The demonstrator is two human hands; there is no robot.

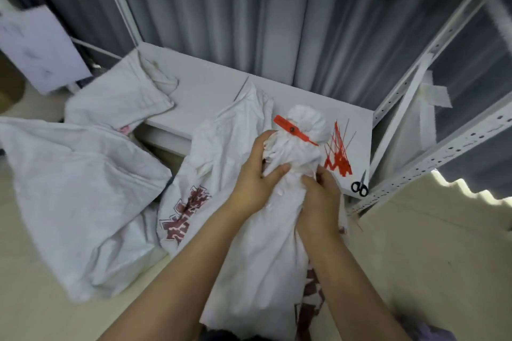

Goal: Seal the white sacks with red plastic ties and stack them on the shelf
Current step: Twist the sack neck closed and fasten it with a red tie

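**Tied sack gripped at the neck, not yet on the shelf**

The white sack [263, 271] stood upright on the floor at the near edge of the low shelf [210, 83], its mouth gathered into a tuft. A red plastic tie [291, 129] was cinched round the neck, with its tag sticking out to the left. Both hands were clamped on the bunched cloth just under the tie. The left hand [253, 183] wrapped the neck from the left, thumb across the front. The right hand [318, 199] had its fingers curled into the folds a little lower. To me that grip looked like a way to keep the gather tight and give a handle for lifting.

On the right end of the shelf lay a loose bundle of spare ties [338, 155], and a pair of black scissors [360, 188] sat at the near corner. Both were within easy reach of the right hand, probably on purpose.

Just left of the held sack slumped a second sack with red print [194, 174]. Further left, a large limp sack [77, 188] sprawled on the floor. Another sack [119, 97] leaned on the shelf's left end with its mouth open. I saw no ties on these three, so I judged them unsealed. A grey curtain [249, 8] hung behind.
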